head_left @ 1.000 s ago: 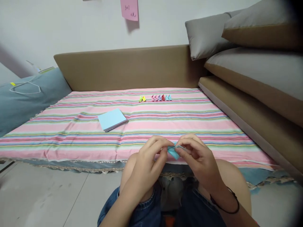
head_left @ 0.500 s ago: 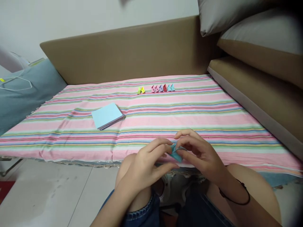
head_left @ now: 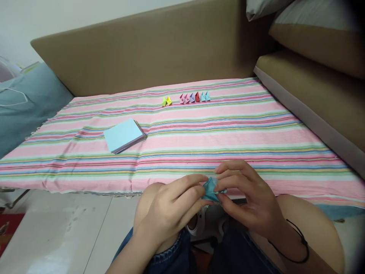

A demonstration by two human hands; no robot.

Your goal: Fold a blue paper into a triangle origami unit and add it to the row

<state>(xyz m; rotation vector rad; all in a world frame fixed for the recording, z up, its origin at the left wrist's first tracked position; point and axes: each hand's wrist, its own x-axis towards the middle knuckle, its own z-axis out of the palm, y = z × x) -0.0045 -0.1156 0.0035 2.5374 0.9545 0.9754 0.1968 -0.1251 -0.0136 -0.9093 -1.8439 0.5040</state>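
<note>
The folded piece (head_left: 210, 189) looks papery, the bedcover (head_left: 228, 140) matt cloth, the backrest (head_left: 148, 51) smooth

Home interior, striped cloth (head_left: 85, 163) over a couch-like seat, brown padded backrest (head_left: 142, 53), stacked cushions (head_left: 313, 76), tiled floor (head_left: 71, 232)

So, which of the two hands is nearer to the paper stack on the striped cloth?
The left. The left hand is closer to the camera than the paper stack and right of it; the right hand is farther right. Both touch the blue folded paper.
</note>
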